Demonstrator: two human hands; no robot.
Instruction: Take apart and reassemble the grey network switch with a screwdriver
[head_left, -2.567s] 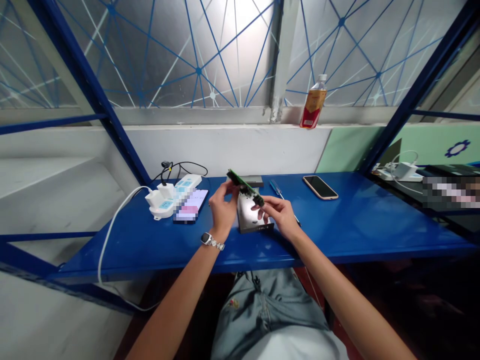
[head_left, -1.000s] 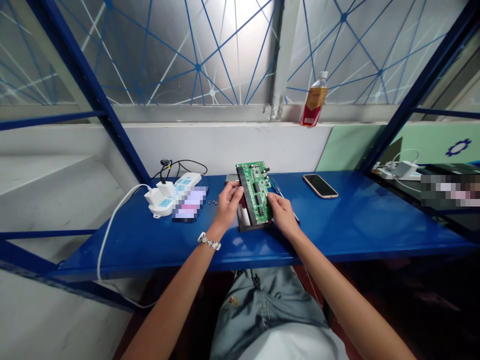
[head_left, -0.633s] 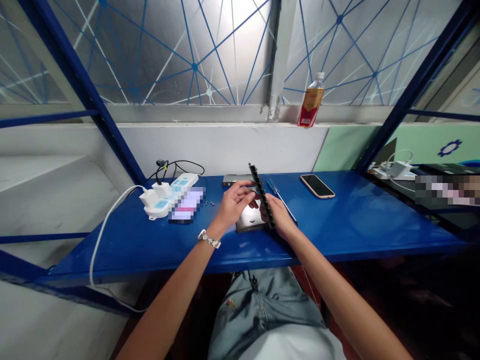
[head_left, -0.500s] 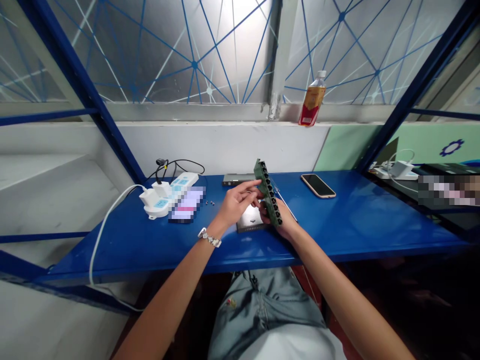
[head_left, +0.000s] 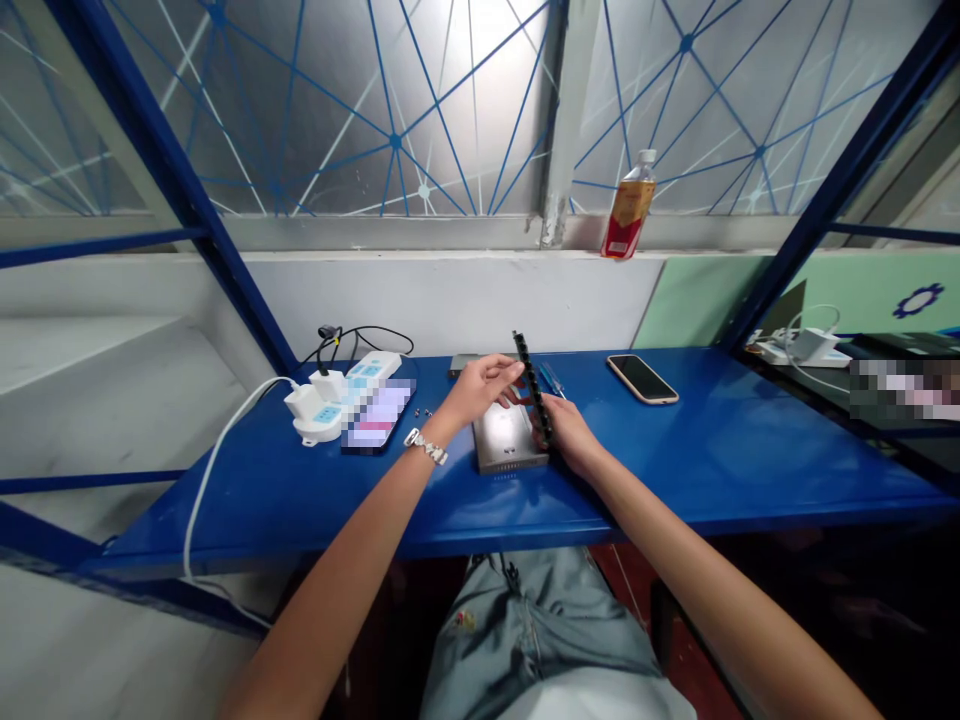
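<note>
A light, stiff, probably fragile circuit board [head_left: 533, 390], best held by its edges, is standing edge-up over a metal case [head_left: 504, 440], the right hand [head_left: 568, 447] gripping its lower end, the left hand [head_left: 480, 388] spreading open fingers beside it.

bright window [head_left: 480, 90] glare, warped edges (fisheye)

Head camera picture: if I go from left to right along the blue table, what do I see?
White power strip → tiny metal bits → left hand → circuit board → right hand → phone
</note>
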